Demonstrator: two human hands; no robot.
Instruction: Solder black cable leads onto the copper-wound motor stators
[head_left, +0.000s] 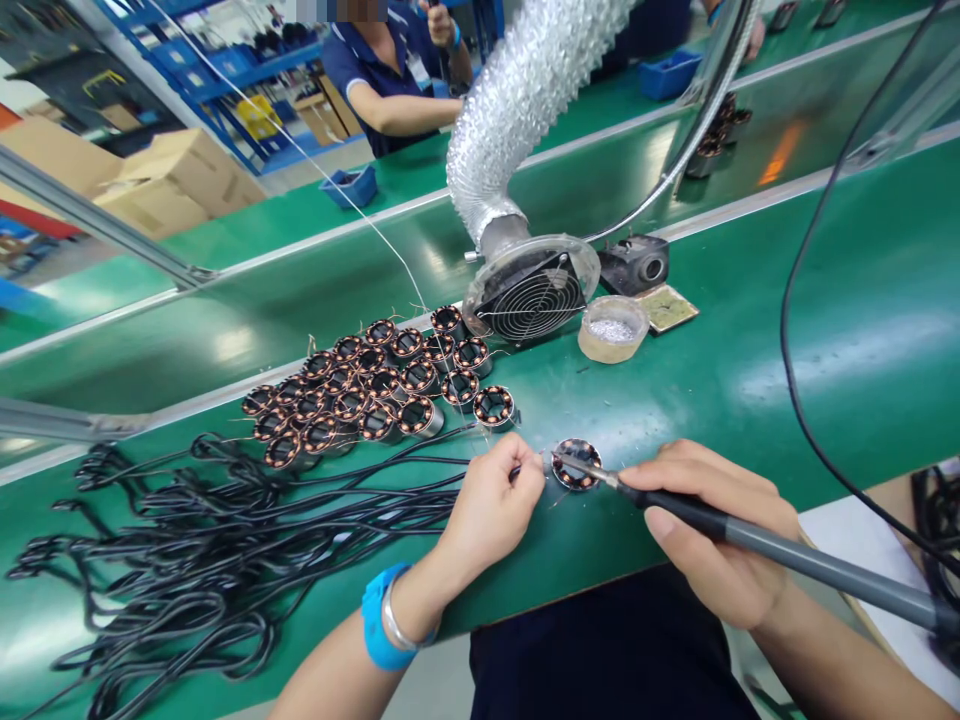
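My right hand [720, 530] is closed round a soldering iron [690, 512] with a grey and black handle. Its metal tip reaches over a round motor stator [576, 466] with copper windings, which sits on the green bench. Just left of that stator, my left hand [499, 495] is closed in a pinch. A thin silvery solder wire [409, 268] runs down from overhead to this hand. The pinched end is too small to see clearly. Black cables [390, 500] pass behind the left hand, and whether its fingers also grip one is hidden.
Several more stators [375, 385] stand grouped at the back left. A fume fan [532, 300] on a foil duct [517, 110], a round tub [613, 330] and an iron stand [637, 262] are behind. A dark cord [786, 330] hangs right. A co-worker [397, 80] sits opposite.
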